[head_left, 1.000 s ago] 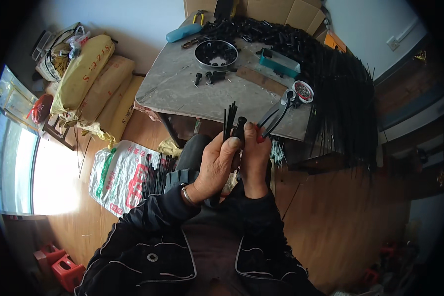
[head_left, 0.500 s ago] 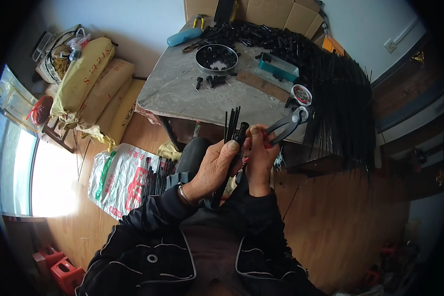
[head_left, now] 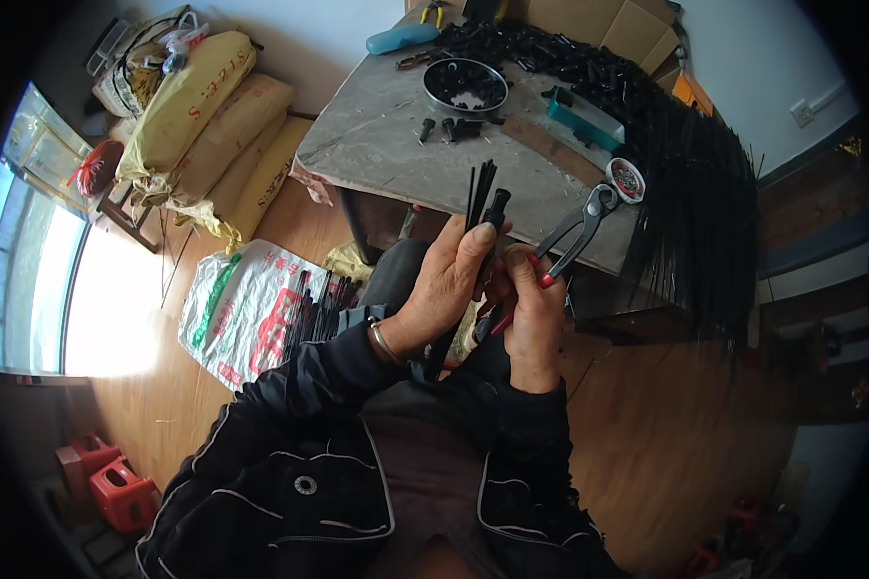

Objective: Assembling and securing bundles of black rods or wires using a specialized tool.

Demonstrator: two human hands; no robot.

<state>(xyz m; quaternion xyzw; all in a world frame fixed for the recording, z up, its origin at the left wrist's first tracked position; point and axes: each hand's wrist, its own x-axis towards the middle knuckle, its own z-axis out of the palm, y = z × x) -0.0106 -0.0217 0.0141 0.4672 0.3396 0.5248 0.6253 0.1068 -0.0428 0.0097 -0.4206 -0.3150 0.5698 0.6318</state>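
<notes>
My left hand [head_left: 442, 285] is closed round a bundle of thin black rods [head_left: 480, 188], their ends sticking up past the fingers. Beside them, under the thumb, it grips a black cylindrical fitting [head_left: 498, 205] with a flared top. My right hand [head_left: 534, 318] holds pincers [head_left: 581, 232] with dark metal jaws and red grips, the head pointing up and away to the right, toward the table. Both hands are close together above my lap, and the fingertips of the right are near the fitting. What lies between the hands is partly hidden.
On the grey table [head_left: 367, 135] stand a metal bowl [head_left: 465, 87] of black parts, a teal tray [head_left: 589, 127] and a small round dish [head_left: 626, 179]. Black parts and long black rods [head_left: 690, 193] crowd its right side. More rods lie on a white sack [head_left: 251, 309] at the left.
The whole view has shifted, so the scene sits further right and higher. In my right hand the pincers have turned, with their red grips showing more. My left hand keeps the rods and fitting.
</notes>
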